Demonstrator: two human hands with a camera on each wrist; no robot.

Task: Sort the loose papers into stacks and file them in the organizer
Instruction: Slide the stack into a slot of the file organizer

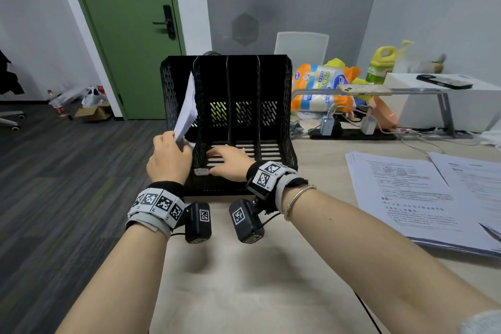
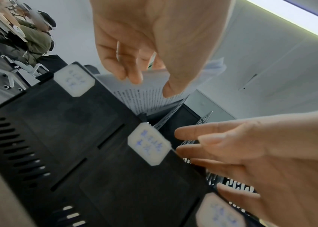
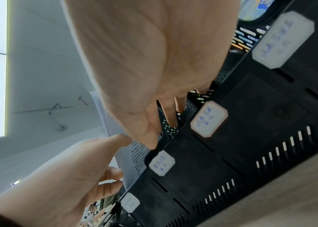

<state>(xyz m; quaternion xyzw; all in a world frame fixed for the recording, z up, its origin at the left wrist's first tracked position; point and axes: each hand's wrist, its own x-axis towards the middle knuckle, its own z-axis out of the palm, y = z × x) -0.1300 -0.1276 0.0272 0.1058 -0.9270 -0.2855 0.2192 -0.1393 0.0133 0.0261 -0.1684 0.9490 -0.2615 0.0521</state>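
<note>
A black mesh organizer (image 1: 271,76) with several upright slots stands at the table's left edge. My left hand (image 1: 169,156) grips the lower end of a sheaf of printed papers (image 1: 187,106), which stands tilted in the leftmost slot. The left wrist view shows the thumb and fingers (image 2: 132,76) pinching the papers (image 2: 148,98) above the organizer (image 2: 76,138). My right hand (image 1: 227,160) lies open, fingers spread, over the front lip and slotted floor of the second slot. White handwritten labels (image 3: 208,119) sit on the organizer's front (image 3: 251,138).
Two stacks of printed sheets (image 1: 401,192) lie on the table to the right. Behind them are a metal riser (image 1: 439,92) with phones, cables, chargers, snack bags and a green bottle (image 1: 379,65). The floor drops away left of the organizer.
</note>
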